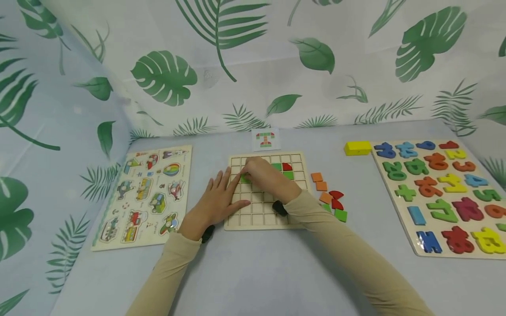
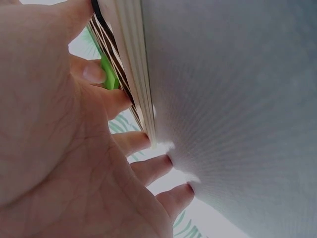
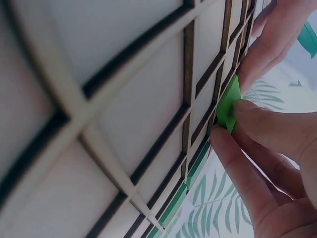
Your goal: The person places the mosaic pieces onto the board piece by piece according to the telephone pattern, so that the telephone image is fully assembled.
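A wooden grid board (image 1: 253, 220) lies in the middle of the table. My left hand (image 1: 215, 201) rests with spread, straight fingers over its left edge, some fingertips on the table. In the upper left of the grid, my right hand (image 1: 270, 177) pinches a green square tile (image 3: 228, 105) between thumb and fingers. The right wrist view shows this tile tilted against the grid bars. Green tiles (image 1: 288, 175) and a red quarter-round tile (image 1: 287, 166) sit in cells toward the upper right. My right hand hides part of the top rows.
Loose orange squares (image 1: 316, 177), red quarter-rounds (image 1: 336, 194) and green squares (image 1: 341, 215) lie right of the board. A pattern card (image 1: 265, 139) stands behind it. A vehicle puzzle (image 1: 183, 171) is at left; a yellow block (image 1: 357, 148) and number puzzle (image 1: 407, 232) are at right.
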`<state>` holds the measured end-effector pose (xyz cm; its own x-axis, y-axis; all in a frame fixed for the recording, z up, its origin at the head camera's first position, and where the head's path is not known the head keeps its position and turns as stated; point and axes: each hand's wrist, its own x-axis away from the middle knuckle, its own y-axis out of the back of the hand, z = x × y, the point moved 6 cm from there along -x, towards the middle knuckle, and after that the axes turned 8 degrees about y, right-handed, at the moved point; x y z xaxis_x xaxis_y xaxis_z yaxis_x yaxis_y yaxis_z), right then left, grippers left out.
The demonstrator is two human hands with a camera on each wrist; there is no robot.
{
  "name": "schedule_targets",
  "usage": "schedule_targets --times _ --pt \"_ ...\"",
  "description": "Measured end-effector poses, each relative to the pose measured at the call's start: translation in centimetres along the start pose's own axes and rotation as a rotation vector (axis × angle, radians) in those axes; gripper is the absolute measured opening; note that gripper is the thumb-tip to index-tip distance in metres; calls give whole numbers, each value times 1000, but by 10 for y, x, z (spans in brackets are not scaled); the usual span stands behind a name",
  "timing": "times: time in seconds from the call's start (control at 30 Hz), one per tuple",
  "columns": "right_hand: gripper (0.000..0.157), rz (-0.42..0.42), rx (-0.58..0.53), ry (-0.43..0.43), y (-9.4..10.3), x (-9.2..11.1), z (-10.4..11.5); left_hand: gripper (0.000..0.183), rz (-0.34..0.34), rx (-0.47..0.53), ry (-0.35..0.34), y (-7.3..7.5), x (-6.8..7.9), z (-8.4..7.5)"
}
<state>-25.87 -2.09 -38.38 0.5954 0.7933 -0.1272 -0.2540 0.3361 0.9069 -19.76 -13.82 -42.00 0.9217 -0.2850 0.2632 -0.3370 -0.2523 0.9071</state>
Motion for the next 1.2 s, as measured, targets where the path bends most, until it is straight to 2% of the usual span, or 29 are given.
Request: schedule_targets --times 0.27,0.43,0.53,0.8,1.03,1.2 --pt "15 -24 8 52 -1 2 1 87 -18 -1 -7 1 1 -1" --pt "16 -9 -90 109 4 14 -1 87 -27 4 -9 -1 2 -2" --pt "17 11 -148 112 11 26 -5 87 -34 -1 -12 -3 3 -3" --pt "20 2 -214 79 53 72 -23 86 -53 -3 -17 -3 3 -2" --pt "17 -5 -188 -59 89 124 -49 86 -52 8 -25 -5 2 -2" --pt "19 -16 -145 -123 105 161 -59 86 -49 17 -19 -5 3 -3"
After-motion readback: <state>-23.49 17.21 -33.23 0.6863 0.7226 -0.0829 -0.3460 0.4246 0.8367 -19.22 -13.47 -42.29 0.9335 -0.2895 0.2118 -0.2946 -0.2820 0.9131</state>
